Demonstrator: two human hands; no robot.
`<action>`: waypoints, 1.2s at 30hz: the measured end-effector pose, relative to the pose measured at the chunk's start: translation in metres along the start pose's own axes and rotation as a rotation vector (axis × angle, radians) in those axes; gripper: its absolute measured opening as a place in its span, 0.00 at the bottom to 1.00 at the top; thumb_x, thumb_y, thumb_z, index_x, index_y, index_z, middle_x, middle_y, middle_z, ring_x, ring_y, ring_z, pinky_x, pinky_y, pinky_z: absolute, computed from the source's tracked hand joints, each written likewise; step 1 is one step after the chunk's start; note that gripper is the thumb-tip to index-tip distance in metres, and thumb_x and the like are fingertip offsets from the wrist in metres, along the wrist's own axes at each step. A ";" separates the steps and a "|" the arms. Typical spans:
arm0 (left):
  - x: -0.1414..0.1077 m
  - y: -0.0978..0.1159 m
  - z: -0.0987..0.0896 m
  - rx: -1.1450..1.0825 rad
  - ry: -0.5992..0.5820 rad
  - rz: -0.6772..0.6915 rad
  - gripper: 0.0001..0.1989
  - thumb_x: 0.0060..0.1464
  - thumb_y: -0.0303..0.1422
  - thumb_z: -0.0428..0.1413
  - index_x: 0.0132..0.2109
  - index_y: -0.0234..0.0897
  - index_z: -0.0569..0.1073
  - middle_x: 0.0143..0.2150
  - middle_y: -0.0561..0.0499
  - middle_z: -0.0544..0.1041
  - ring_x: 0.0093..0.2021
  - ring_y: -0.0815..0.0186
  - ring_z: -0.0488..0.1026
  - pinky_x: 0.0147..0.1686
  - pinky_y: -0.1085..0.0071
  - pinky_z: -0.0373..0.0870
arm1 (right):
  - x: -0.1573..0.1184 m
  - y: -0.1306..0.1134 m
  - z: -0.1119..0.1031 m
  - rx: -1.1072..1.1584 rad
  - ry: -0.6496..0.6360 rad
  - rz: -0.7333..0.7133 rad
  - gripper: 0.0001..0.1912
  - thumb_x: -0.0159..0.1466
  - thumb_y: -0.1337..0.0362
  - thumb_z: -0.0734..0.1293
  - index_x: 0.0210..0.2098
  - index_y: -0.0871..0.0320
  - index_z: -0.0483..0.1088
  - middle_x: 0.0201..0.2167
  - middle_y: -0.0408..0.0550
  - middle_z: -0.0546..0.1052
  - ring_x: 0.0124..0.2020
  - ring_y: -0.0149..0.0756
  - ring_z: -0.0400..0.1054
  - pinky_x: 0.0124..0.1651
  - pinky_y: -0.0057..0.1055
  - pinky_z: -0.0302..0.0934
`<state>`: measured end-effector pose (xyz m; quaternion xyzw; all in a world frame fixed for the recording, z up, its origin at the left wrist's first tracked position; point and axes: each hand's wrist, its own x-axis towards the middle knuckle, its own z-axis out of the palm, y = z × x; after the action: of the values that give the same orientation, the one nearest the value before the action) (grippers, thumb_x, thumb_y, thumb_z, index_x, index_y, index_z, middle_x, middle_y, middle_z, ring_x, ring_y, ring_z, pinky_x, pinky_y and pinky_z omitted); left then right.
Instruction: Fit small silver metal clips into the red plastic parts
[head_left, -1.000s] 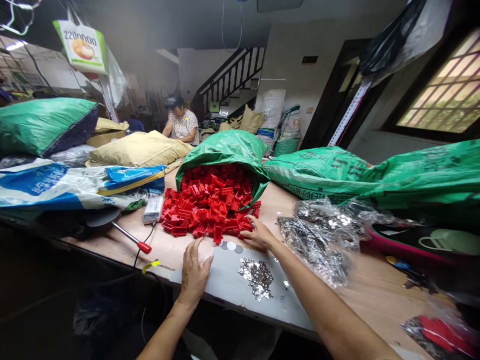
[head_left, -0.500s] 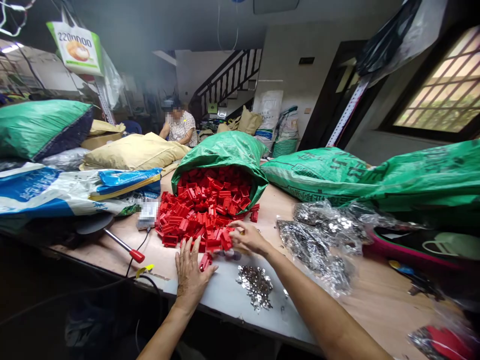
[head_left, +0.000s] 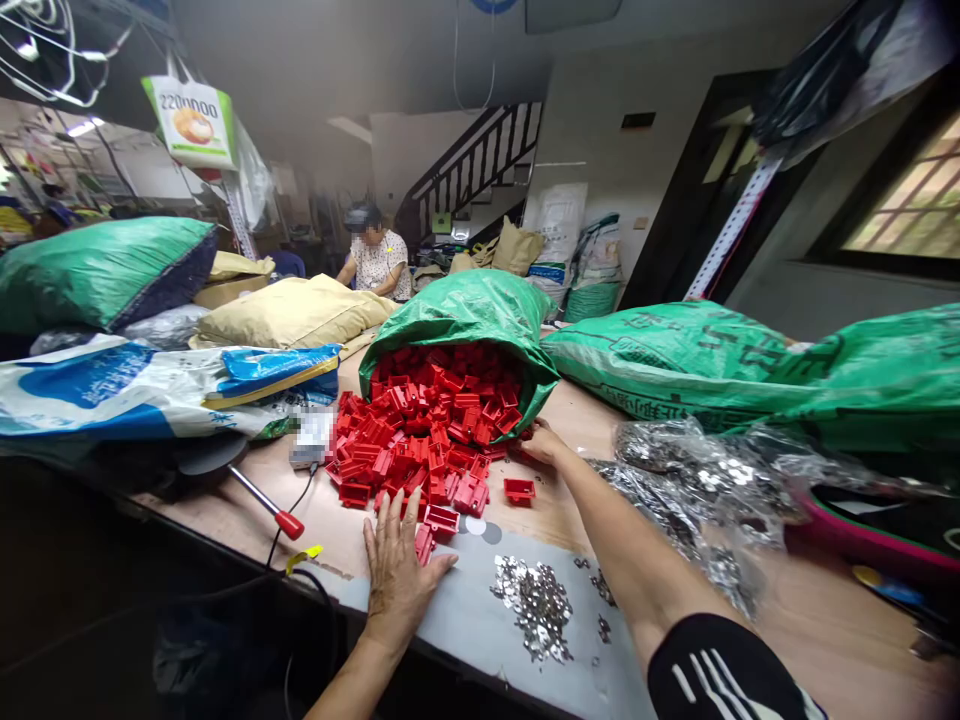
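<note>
Red plastic housings (head_left: 420, 430) spilled from the green sack (head_left: 472, 300). Before it, near the table edge (head_left: 217, 522), the left hand (head_left: 397, 565) had spread, released fingers; at its right, the right hand's grasp (head_left: 541, 446) could not be determined. Tabletop separated it from plastic bags (head_left: 679, 510) rightward. Behind-left, 1 tote bag (head_left: 193, 122) read "2200000".

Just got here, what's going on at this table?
Someone has their left hand spread at the near edge of a heap of red parts at the mouth of an open green sack. Their right hand is by the sack's right edge; its grip can't be made out. Small metal pieces lie on a grey sheet nearer the person.
</note>
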<state>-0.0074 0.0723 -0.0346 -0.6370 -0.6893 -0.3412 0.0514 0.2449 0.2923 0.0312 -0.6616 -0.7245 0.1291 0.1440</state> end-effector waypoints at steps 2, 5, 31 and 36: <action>0.000 0.000 0.001 0.002 -0.002 -0.005 0.43 0.45 0.41 0.62 0.65 0.38 0.53 0.65 0.38 0.60 0.67 0.48 0.49 0.62 0.43 0.41 | -0.003 -0.003 0.005 -0.007 -0.040 -0.049 0.18 0.63 0.57 0.65 0.49 0.58 0.68 0.51 0.52 0.70 0.50 0.42 0.65 0.53 0.41 0.59; 0.000 -0.003 0.003 -0.001 0.011 0.008 0.44 0.45 0.43 0.61 0.66 0.38 0.52 0.65 0.38 0.60 0.67 0.48 0.49 0.62 0.43 0.42 | -0.015 -0.006 0.010 -0.012 -0.089 -0.102 0.19 0.60 0.56 0.67 0.48 0.56 0.70 0.48 0.52 0.73 0.48 0.41 0.67 0.50 0.34 0.60; 0.000 0.004 -0.005 -0.004 0.184 0.003 0.49 0.44 0.48 0.60 0.66 0.34 0.48 0.64 0.34 0.59 0.65 0.46 0.52 0.61 0.44 0.43 | -0.020 -0.205 -0.039 -0.406 -0.166 -0.483 0.18 0.62 0.49 0.62 0.46 0.49 0.71 0.45 0.51 0.75 0.48 0.45 0.69 0.46 0.36 0.62; 0.001 0.001 0.001 0.007 0.221 0.013 0.51 0.43 0.52 0.59 0.67 0.34 0.46 0.65 0.32 0.56 0.65 0.44 0.51 0.61 0.44 0.40 | -0.006 -0.264 0.002 -0.365 -0.116 -0.565 0.30 0.59 0.42 0.62 0.58 0.43 0.58 0.57 0.51 0.65 0.54 0.46 0.64 0.49 0.39 0.60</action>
<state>-0.0066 0.0742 -0.0349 -0.5998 -0.6765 -0.4067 0.1314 0.0014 0.2622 0.1291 -0.4410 -0.8974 -0.0105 0.0120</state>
